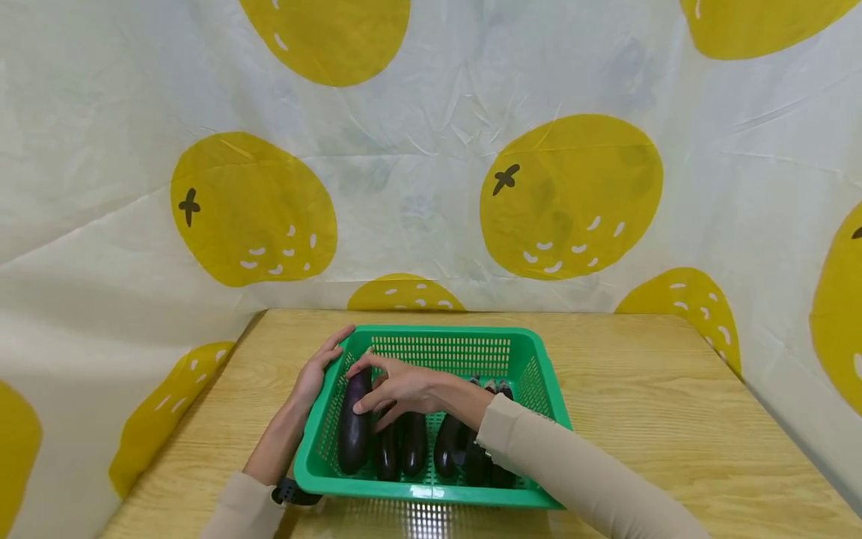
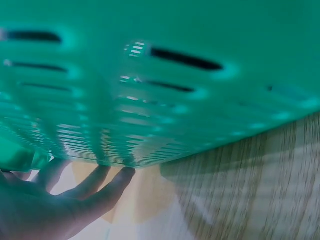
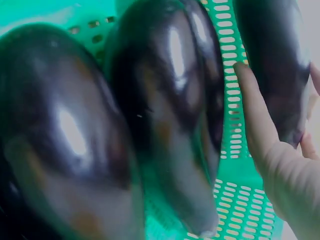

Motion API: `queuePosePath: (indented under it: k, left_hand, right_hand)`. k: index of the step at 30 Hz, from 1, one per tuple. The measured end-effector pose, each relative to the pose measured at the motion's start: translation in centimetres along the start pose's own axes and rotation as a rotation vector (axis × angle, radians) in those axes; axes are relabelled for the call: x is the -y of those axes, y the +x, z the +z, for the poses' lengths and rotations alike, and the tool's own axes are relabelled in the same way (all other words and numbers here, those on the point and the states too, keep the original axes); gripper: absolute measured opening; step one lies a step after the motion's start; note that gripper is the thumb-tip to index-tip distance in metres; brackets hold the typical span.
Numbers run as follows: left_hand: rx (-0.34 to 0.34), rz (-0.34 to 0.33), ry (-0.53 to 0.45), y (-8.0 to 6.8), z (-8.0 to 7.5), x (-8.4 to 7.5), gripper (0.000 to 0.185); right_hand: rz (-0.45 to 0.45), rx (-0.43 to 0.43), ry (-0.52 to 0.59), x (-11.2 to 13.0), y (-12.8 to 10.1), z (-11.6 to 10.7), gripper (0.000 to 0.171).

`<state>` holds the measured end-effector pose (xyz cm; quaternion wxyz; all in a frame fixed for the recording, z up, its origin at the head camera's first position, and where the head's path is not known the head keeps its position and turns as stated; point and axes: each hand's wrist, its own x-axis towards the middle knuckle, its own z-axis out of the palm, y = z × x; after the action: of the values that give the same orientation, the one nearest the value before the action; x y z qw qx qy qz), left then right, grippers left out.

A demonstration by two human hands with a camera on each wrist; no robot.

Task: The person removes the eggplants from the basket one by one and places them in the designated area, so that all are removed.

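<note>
A green plastic basket with slotted walls holds several dark purple eggplants. My right hand reaches across it and grips the leftmost eggplant, which stands nearly lengthwise along the left wall. In the right wrist view the thumb lies on one side of that eggplant, with fingertips showing on the other. My left hand rests against the basket's left side near the back corner. Its extended fingers touch the outer wall in the left wrist view; the thumb's contact is unclear.
Two more eggplants lie beside the held one, and another group lies farther right, partly under my right forearm. The basket stands on a wood-grain table. A white cloth with yellow fruit prints hangs behind and at the sides.
</note>
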<state>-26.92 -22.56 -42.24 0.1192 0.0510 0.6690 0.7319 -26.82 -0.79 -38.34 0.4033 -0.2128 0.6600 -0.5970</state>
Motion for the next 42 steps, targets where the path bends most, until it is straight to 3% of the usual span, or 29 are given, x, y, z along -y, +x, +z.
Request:
queuePosePath:
  k: [11,17,33,42]
  left_hand:
    - [-0.045,0.008,0.054,-0.2,0.0,-0.1,0.050]
    - [-0.032,0.031,0.046,-0.4,0.0,0.0,0.051]
    - [-0.095,0.005,0.151,-0.5,0.0,-0.5,0.050]
    - [-0.090,0.005,0.147,-0.5,0.2,-0.5,0.051]
  right_hand:
    - [-0.056,0.012,0.028,2.3,-1.5,-1.5,0.060]
    - [-0.106,0.003,0.045,3.6,-3.2,-2.1,0.058]
    - [-0.217,0.013,-0.045,6.4,-7.4,-4.0,0.072]
    - [-0.243,-0.051,-0.101,7.7,-10.9,-6.4,0.074]
